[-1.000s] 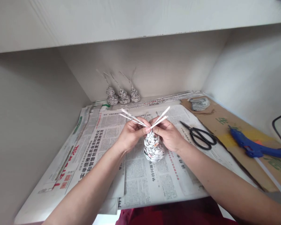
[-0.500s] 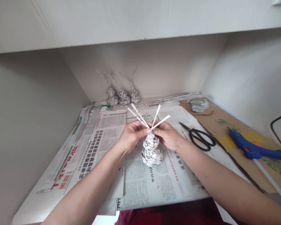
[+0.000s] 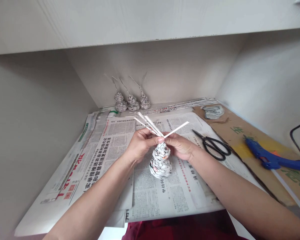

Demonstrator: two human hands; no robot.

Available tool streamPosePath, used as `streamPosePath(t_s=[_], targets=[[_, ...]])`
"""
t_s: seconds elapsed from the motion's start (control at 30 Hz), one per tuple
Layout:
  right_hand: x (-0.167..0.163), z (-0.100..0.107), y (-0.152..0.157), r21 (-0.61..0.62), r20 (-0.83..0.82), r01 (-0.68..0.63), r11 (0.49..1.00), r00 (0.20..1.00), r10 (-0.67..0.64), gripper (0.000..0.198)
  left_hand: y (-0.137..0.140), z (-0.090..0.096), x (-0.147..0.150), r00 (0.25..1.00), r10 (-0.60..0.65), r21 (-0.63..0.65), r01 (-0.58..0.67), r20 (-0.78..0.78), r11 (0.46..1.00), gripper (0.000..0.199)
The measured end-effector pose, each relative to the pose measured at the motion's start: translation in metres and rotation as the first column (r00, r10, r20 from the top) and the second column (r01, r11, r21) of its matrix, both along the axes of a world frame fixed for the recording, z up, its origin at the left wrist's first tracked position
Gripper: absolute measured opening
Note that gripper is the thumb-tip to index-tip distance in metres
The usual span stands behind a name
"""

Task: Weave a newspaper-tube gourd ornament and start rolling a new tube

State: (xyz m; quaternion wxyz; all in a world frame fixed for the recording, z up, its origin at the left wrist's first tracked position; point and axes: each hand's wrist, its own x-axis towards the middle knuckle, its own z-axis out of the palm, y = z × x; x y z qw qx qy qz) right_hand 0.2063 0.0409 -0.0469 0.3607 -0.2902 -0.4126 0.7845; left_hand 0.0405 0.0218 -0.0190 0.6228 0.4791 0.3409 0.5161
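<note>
A small gourd (image 3: 161, 165) woven from rolled newspaper strips stands out between my hands, over the newspaper. My left hand (image 3: 144, 142) is closed at its neck, thumb pressed against the base of several paper strips (image 3: 151, 124) that fan up to the left. Closed at the other side of the neck, my right hand (image 3: 180, 145) pinches near the base of a single paper strip (image 3: 178, 129) pointing up and right. Fingertips behind the neck are partly hidden.
Newspaper sheets (image 3: 150, 203) cover the table. Black-handled scissors (image 3: 215, 146) lie to the right, beside cardboard (image 3: 236, 138) bearing a blue glue gun (image 3: 270, 158). Three woven gourds (image 3: 133, 105) and a bundle of thin paper rods (image 3: 185, 105) sit at the back, under a low overhang.
One of the two strips on the right has swung over to the left group. The gourd's bottom has shifted slightly left; both hands stay at its neck.
</note>
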Motion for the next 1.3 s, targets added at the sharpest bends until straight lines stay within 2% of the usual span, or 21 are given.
streamPosePath(t_s=[0.07, 0.13, 0.2, 0.27, 0.37, 0.47, 0.73, 0.87, 0.97, 1.17, 1.3], targets=[[-0.002, 0.0, -0.001, 0.072, 0.02, 0.095, 0.993, 0.995, -0.097, 0.028, 0.001, -0.001, 0.0, 0.996, 0.087, 0.035, -0.086, -0.021, 0.996, 0.021], [-0.004, 0.004, -0.004, 0.223, 0.046, 0.208, 0.952, 0.974, -0.223, 0.024, 0.002, -0.001, -0.001, 0.982, 0.167, 0.074, -0.161, -0.088, 0.984, 0.02], [-0.005, 0.01, -0.008, 0.409, 0.091, 0.282, 0.868, 0.933, -0.347, 0.021, 0.002, 0.001, -0.001, 0.961, 0.219, 0.105, -0.204, -0.167, 0.973, 0.021], [-0.005, 0.016, -0.013, 0.558, 0.14, 0.303, 0.773, 0.883, -0.448, 0.02, 0.0, 0.003, -0.001, 0.945, 0.245, 0.128, -0.221, -0.215, 0.967, 0.022], [-0.006, 0.022, -0.02, 0.666, 0.178, 0.322, 0.673, 0.807, -0.563, 0.021, -0.004, 0.007, 0.003, 0.938, 0.271, 0.157, -0.24, -0.218, 0.958, 0.02], [-0.007, 0.023, -0.024, 0.714, 0.189, 0.345, 0.61, 0.743, -0.642, 0.021, -0.007, 0.01, 0.006, 0.931, 0.298, 0.163, -0.267, -0.209, 0.95, 0.017], [-0.007, 0.025, -0.027, 0.722, 0.192, 0.352, 0.596, 0.725, -0.661, 0.019, -0.011, 0.014, 0.008, 0.935, 0.29, 0.238, -0.24, -0.202, 0.941, 0.021], [-0.007, 0.029, -0.027, 0.683, 0.146, 0.372, 0.629, 0.774, -0.616, 0.02, -0.01, 0.01, 0.009, 0.934, 0.283, 0.189, -0.245, -0.216, 0.951, 0.03], [-0.008, 0.03, -0.026, 0.634, 0.114, 0.407, 0.658, 0.792, -0.6, 0.023, -0.008, 0.007, 0.008, 0.939, 0.241, 0.155, -0.208, -0.244, 0.966, 0.028], [-0.013, 0.026, -0.028, 0.619, 0.095, 0.453, 0.641, 0.768, -0.634, 0.022, -0.009, 0.007, 0.006, 0.978, 0.098, 0.067, -0.087, -0.184, 0.994, 0.026], [-0.014, 0.029, -0.035, 0.619, 0.114, 0.456, 0.639, 0.753, -0.648, 0.023, -0.01, 0.01, 0.005, 0.978, 0.094, 0.031, -0.089, -0.188, 0.996, 0.023]])
